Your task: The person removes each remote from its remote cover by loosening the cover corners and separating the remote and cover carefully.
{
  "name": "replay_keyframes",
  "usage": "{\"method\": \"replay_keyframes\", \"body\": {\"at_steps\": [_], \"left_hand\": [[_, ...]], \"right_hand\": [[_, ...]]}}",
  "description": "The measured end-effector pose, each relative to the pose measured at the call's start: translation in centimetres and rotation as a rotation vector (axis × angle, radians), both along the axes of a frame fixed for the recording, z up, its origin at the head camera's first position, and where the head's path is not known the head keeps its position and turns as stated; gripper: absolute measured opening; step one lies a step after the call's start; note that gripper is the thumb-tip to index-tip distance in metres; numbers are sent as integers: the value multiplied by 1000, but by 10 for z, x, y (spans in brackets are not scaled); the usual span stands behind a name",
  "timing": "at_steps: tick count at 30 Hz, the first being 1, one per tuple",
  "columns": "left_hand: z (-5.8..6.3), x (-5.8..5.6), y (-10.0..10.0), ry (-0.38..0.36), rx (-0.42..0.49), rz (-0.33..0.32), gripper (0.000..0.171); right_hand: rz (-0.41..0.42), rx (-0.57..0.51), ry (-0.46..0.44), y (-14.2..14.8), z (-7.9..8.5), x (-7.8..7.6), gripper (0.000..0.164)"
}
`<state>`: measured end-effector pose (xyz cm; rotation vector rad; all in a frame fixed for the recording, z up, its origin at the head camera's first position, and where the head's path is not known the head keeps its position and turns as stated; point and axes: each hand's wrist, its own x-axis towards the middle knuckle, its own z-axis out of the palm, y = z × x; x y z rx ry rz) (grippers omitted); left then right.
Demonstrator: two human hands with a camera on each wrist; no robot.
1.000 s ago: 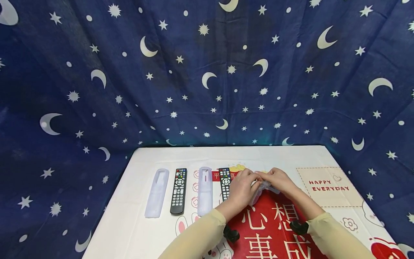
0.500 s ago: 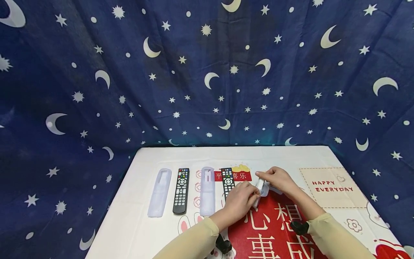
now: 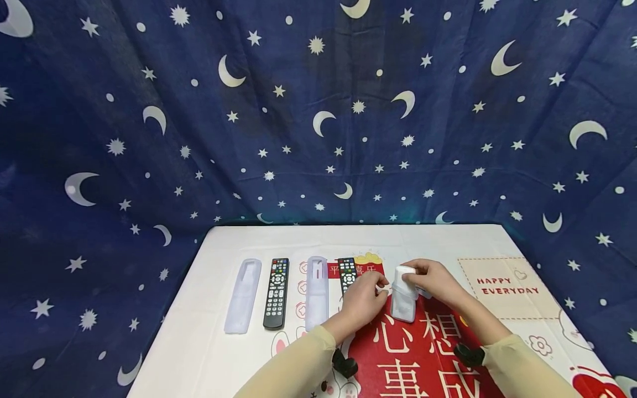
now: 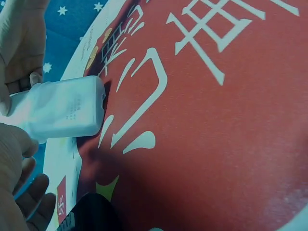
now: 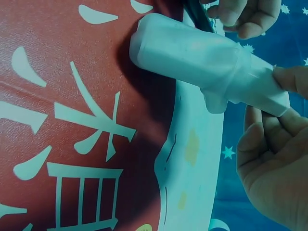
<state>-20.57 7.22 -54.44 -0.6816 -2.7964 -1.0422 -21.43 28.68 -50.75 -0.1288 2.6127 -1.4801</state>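
Observation:
My right hand (image 3: 434,281) pinches the upper end of a white remote control (image 3: 405,273) between thumb and fingers. A translucent silicone remote cover (image 3: 403,304) sits around the remote's lower part, its edge bunched up partway along in the right wrist view. The remote is tilted, its plain back showing. Beside it my left hand (image 3: 363,304) has loosely bent fingers and holds nothing. The black remote (image 3: 346,272) lies partly hidden behind that hand. In the left wrist view the covered end of the remote (image 4: 72,108) stands just above the red print.
Left on the white table (image 3: 194,342) lie a translucent cover (image 3: 243,298), a black remote control (image 3: 276,296) and a second translucent cover (image 3: 317,293), side by side. A blue star-patterned curtain (image 3: 298,138) hangs behind the table.
My left hand has come away from the cover and moved left. The right hand has tilted up the white remote, so that its back and the cover around it show.

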Motion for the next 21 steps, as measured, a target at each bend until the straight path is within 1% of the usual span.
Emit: {"method": "replay_keyframes", "body": {"at_steps": [2,5,8,12,14,17,21], "left_hand": [[0,-2,2,0,-26,6,15],[-1,-4,7,27,-82,10,14],[-1,-5,10,89,-150,18,13],[-2,-7,13,182,-214,18,8],[-2,-7,15,205,-231,11,5],[-2,-7,18,197,-278,-3,2],[1,-4,22,148,-412,-46,11]], "right_hand": [[15,-18,-8,1,0,1,35],[25,-34,-22,3,0,3,37],[47,-39,-16,5,-1,4,39],[70,-64,-2,9,-2,5,40],[81,-70,3,11,-3,6,41],[97,-65,7,13,-4,7,43],[108,-37,29,15,-6,10,45]]}}
